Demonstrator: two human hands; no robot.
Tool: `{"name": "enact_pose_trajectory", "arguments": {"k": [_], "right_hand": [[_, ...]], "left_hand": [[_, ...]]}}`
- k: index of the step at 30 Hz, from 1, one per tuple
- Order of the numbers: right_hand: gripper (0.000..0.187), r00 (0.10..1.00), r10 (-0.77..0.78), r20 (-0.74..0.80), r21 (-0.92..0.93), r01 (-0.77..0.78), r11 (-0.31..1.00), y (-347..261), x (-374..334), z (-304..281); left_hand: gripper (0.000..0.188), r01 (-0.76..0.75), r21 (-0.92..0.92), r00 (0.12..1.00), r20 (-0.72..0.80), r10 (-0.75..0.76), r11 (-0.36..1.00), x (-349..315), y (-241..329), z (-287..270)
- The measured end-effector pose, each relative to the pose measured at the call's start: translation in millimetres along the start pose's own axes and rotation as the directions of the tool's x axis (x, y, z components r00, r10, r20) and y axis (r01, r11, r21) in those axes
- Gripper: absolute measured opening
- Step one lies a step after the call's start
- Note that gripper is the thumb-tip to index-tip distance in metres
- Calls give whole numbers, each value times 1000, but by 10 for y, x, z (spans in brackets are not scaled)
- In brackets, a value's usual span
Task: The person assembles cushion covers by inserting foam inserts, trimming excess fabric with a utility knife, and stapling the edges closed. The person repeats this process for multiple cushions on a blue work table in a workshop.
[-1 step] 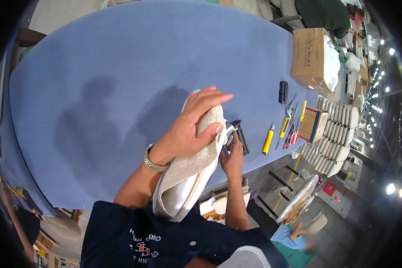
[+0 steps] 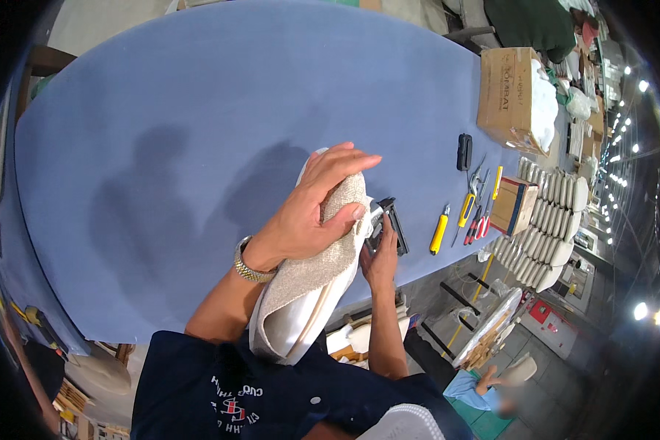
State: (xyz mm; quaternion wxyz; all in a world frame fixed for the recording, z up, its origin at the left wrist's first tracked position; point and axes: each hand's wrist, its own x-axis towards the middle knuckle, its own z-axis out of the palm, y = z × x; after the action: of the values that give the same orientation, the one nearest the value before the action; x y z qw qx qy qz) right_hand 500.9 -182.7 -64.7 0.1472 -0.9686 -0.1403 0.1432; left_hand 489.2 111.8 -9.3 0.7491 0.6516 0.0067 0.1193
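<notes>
Nearby, a long white padded panel (image 2: 303,326) under beige woven cloth (image 2: 301,271) slants up from the torso, left hand (image 2: 308,209) clasped over it, right hand (image 2: 381,260) curled around a black-and-silver handheld tool (image 2: 394,224), above the blue table (image 2: 161,88); keeping cloth taut likely helps.

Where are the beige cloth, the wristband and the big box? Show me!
Beige cloth (image 2: 309,272): head view, on its woven surface.
Wristband (image 2: 251,273): head view, on its metal links.
Big box (image 2: 497,110): head view, on its cardboard side wall.
</notes>
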Motion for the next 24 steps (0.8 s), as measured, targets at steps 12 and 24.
{"name": "enact_pose_trajectory", "arguments": {"k": [12,24], "right_hand": [[76,955,-161,247,531,6,848,-756,457,-1659],[74,777,-534,333,352,422,835,-1319,724,-2054]], "left_hand": [[73,42,104,997,58,-49,994,26,15,90],[83,30,147,998,55,-39,989,48,17,178]]}}
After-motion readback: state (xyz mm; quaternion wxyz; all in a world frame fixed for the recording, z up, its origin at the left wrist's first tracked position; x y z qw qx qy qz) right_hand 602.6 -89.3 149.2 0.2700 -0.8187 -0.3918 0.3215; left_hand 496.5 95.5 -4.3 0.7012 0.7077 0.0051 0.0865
